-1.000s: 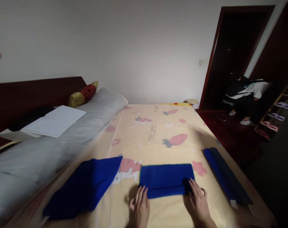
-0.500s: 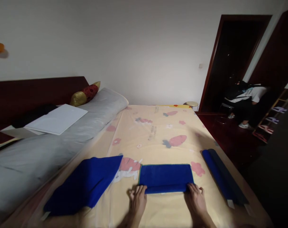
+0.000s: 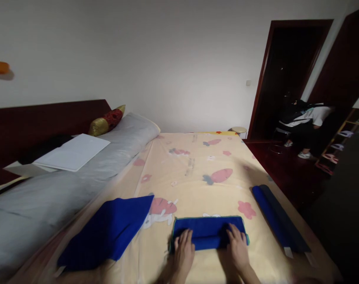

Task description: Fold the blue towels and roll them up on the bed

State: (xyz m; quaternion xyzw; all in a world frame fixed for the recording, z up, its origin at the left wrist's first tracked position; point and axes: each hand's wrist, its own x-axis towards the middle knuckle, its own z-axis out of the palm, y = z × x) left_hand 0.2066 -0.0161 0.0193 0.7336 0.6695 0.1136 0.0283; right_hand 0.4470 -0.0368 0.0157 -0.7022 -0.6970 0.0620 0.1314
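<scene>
A blue towel (image 3: pixel 209 228) with a green edge lies folded into a narrow band on the patterned bedsheet (image 3: pixel 197 173), close to the near edge. My left hand (image 3: pixel 183 252) rests on the band's left end, fingers curled over the near fold. My right hand (image 3: pixel 237 248) presses on its right end in the same way. Both hands grip the rolled near edge of the towel.
A second blue towel (image 3: pixel 108 230) lies spread at the left. A rolled blue towel (image 3: pixel 278 219) lies along the bed's right edge. A grey bolster (image 3: pixel 79 177) with a white sheet (image 3: pixel 73 152) runs along the headboard. A person (image 3: pixel 306 122) bends over by the doorway.
Both hands moved forward onto the towel and turned its near edge over, so the towel now shows as a narrower band. The camera view shifted slightly.
</scene>
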